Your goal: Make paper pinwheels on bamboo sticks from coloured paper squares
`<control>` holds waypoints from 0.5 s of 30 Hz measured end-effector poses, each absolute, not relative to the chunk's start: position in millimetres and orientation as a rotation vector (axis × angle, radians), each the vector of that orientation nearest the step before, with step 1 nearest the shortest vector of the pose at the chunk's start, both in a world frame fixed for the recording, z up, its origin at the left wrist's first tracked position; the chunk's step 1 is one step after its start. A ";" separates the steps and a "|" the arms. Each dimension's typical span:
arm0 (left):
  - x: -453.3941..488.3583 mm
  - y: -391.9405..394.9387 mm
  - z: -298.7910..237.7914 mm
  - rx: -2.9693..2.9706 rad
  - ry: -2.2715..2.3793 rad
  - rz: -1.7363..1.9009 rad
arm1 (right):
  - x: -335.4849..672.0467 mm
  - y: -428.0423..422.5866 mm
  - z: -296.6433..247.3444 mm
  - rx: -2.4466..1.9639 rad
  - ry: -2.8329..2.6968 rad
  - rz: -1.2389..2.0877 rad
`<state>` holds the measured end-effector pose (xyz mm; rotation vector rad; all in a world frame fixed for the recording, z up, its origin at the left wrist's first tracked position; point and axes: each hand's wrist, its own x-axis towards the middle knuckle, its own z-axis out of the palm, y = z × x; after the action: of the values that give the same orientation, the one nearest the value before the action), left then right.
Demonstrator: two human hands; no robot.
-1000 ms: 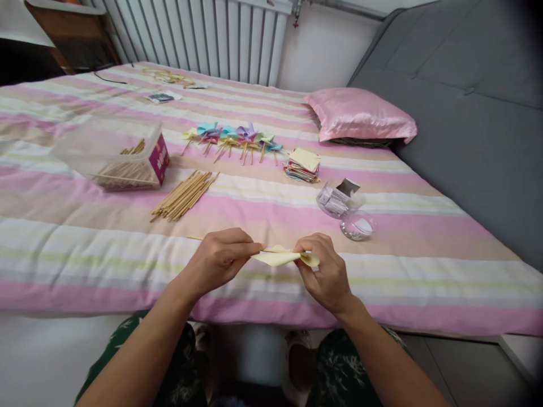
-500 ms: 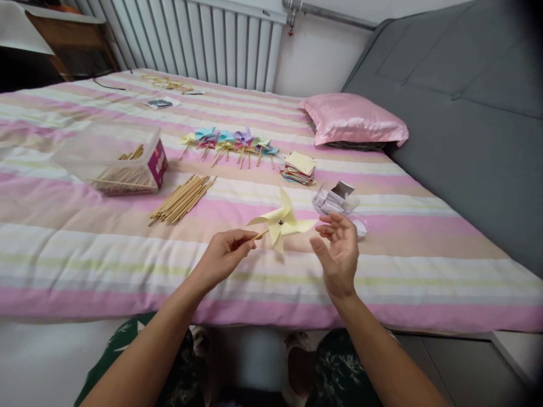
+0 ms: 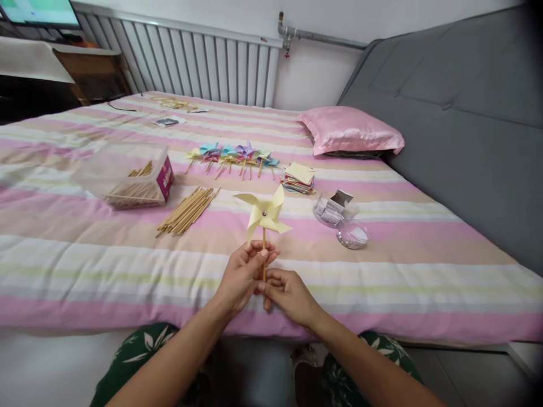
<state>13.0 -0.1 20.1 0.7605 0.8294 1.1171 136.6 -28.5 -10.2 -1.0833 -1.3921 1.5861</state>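
A pale yellow paper pinwheel (image 3: 258,212) stands upright on its thin wooden stick, a pin at its centre. My left hand (image 3: 244,275) pinches the stick below the blades. Lower down, my right hand (image 3: 291,294) is closed on the same stick near its bottom end. Beyond them, several finished pinwheels (image 3: 237,152) in yellow, blue, purple and pink lie in a row on the bed. Left of my hands is a bundle of wooden sticks (image 3: 186,212). A stack of coloured paper squares (image 3: 299,176) lies behind the pinwheel to the right.
A clear plastic box (image 3: 127,175) of sticks sits at the left. At the right are an open clear container with small packets (image 3: 333,209) and a round clear case (image 3: 353,236). A pink pillow (image 3: 352,130) rests by the grey headboard (image 3: 445,85). The bedspread is striped.
The pinwheel has turned from slanting sideways to upright. My right hand has come in from the right, away from the clear containers, and closed on the stick's lower part. The view has tilted up slightly.
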 end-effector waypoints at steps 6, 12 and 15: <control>12.2 -2.0 18.8 0.886 0.903 1.086 | 140.4 -25.2 -5.6 -1.139 -1.306 1.572; 18.1 -4.4 16.2 0.916 1.022 0.987 | 143.5 -24.3 -6.8 -1.183 -1.284 1.484; 19.4 -4.9 14.8 0.963 1.021 0.965 | 144.6 -24.3 -7.3 -1.223 -1.267 1.457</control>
<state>19.4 -4.9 14.8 0.9631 1.0208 0.9646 144.6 -24.3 -7.3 -1.2231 -1.2673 1.4568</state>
